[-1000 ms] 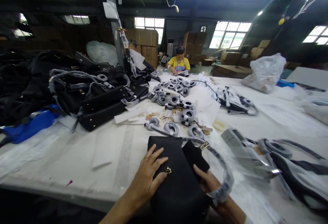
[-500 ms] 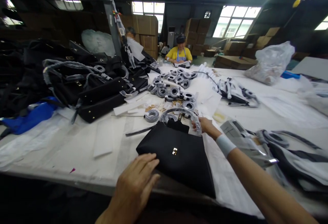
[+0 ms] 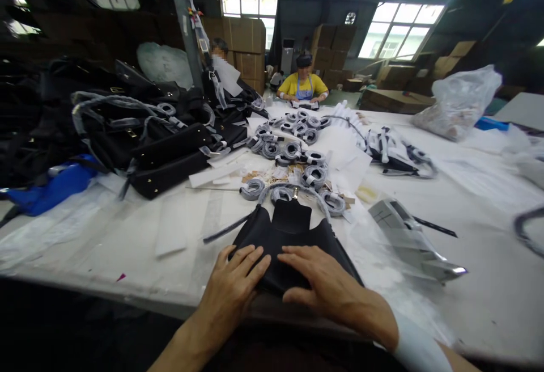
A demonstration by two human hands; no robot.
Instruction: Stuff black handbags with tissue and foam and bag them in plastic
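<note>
The left hand [image 3: 236,274], fingers angled up-frame, and the right hand [image 3: 325,284], reaching leftward with thumb apart, lie open, palms down, gripping nothing, on the black bag [image 3: 278,237] at lower centre. Beyond it, mid-frame, coiled straps [image 3: 291,150] cover the surface [image 3: 198,233].

Bright paned windows [image 3: 403,30] break the dark back wall [image 3: 321,9]; brown cartons [image 3: 244,34] stand stacked before it, beyond a grey post [image 3: 187,37] and a broad white table [image 3: 501,287]
</note>
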